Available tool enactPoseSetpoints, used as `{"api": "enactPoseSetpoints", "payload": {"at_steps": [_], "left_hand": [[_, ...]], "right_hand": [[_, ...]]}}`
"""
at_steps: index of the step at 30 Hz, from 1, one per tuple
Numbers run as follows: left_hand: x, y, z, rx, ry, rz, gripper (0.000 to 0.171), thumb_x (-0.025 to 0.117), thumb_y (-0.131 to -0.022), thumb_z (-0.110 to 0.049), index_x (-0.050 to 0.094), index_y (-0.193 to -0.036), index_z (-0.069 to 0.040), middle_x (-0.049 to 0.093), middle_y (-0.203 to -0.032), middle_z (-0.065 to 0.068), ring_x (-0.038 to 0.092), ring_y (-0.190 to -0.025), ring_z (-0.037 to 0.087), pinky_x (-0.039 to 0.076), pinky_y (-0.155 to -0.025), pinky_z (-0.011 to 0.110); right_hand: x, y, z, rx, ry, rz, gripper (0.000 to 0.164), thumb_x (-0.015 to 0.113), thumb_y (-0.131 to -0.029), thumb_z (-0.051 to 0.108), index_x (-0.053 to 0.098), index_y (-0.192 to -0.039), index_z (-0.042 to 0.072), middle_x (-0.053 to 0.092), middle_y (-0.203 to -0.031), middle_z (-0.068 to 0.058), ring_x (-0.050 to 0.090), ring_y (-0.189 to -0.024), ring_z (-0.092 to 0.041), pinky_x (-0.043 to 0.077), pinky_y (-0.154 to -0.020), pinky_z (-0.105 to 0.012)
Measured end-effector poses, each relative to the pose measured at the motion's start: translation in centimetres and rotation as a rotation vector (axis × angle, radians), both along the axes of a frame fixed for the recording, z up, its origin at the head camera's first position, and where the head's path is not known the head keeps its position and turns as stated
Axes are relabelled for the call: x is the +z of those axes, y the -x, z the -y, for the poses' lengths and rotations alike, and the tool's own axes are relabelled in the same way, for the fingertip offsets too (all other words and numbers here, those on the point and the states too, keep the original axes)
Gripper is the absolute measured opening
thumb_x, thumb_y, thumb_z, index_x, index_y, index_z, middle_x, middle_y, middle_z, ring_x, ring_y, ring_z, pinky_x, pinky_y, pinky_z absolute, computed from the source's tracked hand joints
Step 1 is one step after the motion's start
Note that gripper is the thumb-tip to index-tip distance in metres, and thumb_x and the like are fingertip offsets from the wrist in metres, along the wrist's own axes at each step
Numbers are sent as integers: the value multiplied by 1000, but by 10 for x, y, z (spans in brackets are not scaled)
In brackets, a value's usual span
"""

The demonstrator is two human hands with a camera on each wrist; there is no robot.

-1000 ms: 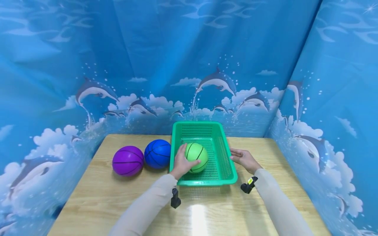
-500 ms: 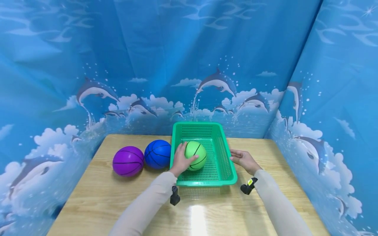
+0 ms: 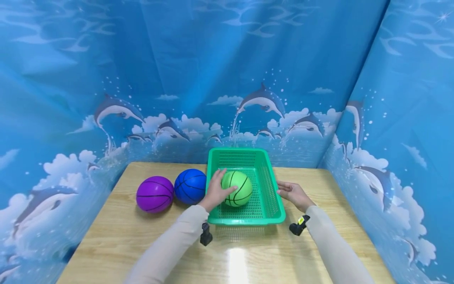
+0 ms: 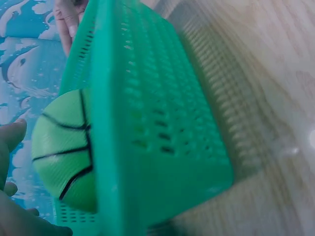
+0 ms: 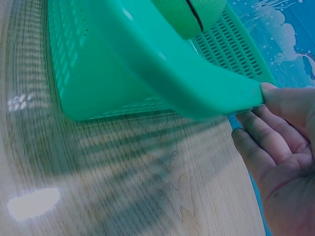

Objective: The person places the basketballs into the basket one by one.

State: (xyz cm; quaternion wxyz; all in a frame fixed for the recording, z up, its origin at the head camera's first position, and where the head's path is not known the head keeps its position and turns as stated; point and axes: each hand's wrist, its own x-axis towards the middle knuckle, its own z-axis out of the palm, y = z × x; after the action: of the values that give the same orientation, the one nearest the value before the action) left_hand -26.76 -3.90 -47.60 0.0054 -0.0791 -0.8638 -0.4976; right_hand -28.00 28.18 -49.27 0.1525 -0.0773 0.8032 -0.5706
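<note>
A light green ball (image 3: 241, 189) with black basketball lines sits inside the green plastic basket (image 3: 259, 221). My left hand (image 3: 215, 193) is over the basket's left side, fingers and thumb spread beside the ball. In the left wrist view a gap shows between the fingers (image 4: 11, 135) and the ball (image 4: 64, 147). At the basket's right side my right hand (image 3: 295, 194) holds the rim; the right wrist view has the thumb at the rim's edge and the other fingers (image 5: 266, 135) below it.
Left of the basket, a blue ball (image 3: 190, 186) lies close against it, with a purple ball (image 3: 155, 194) farther left. All stand on a wooden table (image 3: 117, 236). A dolphin-print curtain (image 3: 198, 79) closes off the back and sides.
My left hand has spread away from the green ball and drawn slightly left. The ball has shifted a little right inside the basket. My right hand keeps its place at the rim.
</note>
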Motion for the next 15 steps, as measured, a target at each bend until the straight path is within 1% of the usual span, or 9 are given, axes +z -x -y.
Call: {"api": "enactPoseSetpoints", "payload": {"at_steps": [3, 6, 8, 11, 15], "left_hand": [[7, 1, 8, -18, 6, -20, 80, 72, -87, -31, 27, -152, -16, 14, -159, 16, 19, -143, 39, 30, -109, 60], [15, 1, 19, -25, 25, -44, 81, 72, -87, -32, 26, -153, -18, 14, -159, 13, 19, -143, 38, 30, -109, 59], [21, 1, 28, -30, 21, -59, 82, 72, -87, -31, 26, -153, -19, 14, -159, 12, 19, -144, 38, 29, -109, 60], [27, 0, 42, -29, 32, -79, 83, 72, -87, -32, 25, -153, -18, 15, -159, 12, 20, -143, 38, 28, -110, 59], [34, -4, 64, -12, 38, -73, 84, 71, -86, -38, 24, -153, -18, 14, -159, 12, 21, -143, 38, 26, -111, 59]], "right_hand": [[1, 0, 0, -2, -2, -1, 56, 55, -97, 12, 33, -145, -6, 38, -145, -28, 40, -132, -42, 42, -104, -44], [0, 0, 0, -3, -4, 1, 56, 55, -97, 12, 32, -145, -7, 38, -145, -29, 40, -132, -42, 42, -104, -45], [0, 0, 0, 0, -10, 0, 56, 55, -98, 12, 32, -145, -6, 38, -145, -28, 40, -132, -42, 42, -104, -45], [-1, 1, -1, 7, -14, 4, 56, 55, -98, 14, 32, -146, -6, 37, -146, -28, 39, -133, -42, 41, -105, -46], [-2, 2, -1, 12, -7, 7, 57, 55, -98, 14, 31, -146, -6, 37, -146, -28, 38, -133, -41, 40, -105, -46]]}}
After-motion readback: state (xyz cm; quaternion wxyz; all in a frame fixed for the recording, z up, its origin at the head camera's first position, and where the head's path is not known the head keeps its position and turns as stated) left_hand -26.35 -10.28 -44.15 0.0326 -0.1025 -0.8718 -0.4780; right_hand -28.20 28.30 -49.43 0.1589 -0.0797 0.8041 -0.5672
